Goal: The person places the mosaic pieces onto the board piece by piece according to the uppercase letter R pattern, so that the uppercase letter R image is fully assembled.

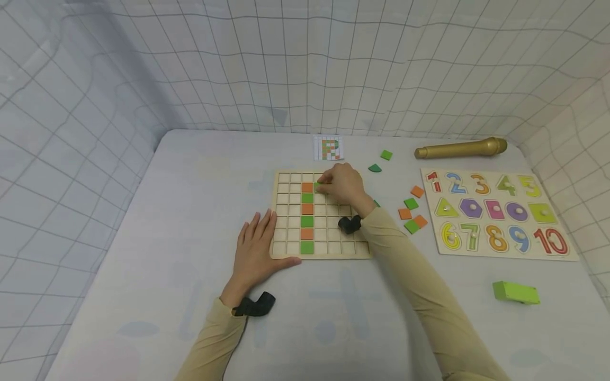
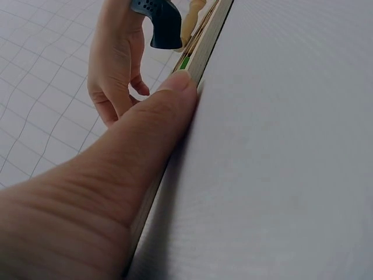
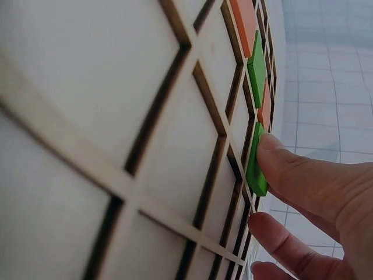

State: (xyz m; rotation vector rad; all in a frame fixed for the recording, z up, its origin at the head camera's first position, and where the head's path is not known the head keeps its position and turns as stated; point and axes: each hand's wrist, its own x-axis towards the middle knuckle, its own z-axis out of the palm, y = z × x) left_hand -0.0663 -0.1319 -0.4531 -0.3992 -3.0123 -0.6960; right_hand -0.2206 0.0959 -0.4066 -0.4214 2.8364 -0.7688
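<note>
Two hands are on the work: the right hand [image 1: 342, 184] pinches a green tile [image 3: 256, 163] at the cell just right of the topmost orange tile [image 1: 307, 187], and whether it is fully seated I cannot tell. The left hand [image 1: 256, 248] grasps nothing, its fingers laid flat against the corner of the wooden board [image 1: 320, 247], thumb along the near edge. The tile looks light, stiff and thin, probably smooth enough to slip under a loose pinch but hardly fragile; opposite edges seem the best hold, leaving the underside free. The board looks rigid and light enough to slide, so steadying its rim makes sense. Farther out on the tabletop [image 1: 190, 211] lie a pattern card [image 1: 328, 147], loose tiles [image 1: 405, 214] and a number puzzle [image 1: 495, 257].
</note>
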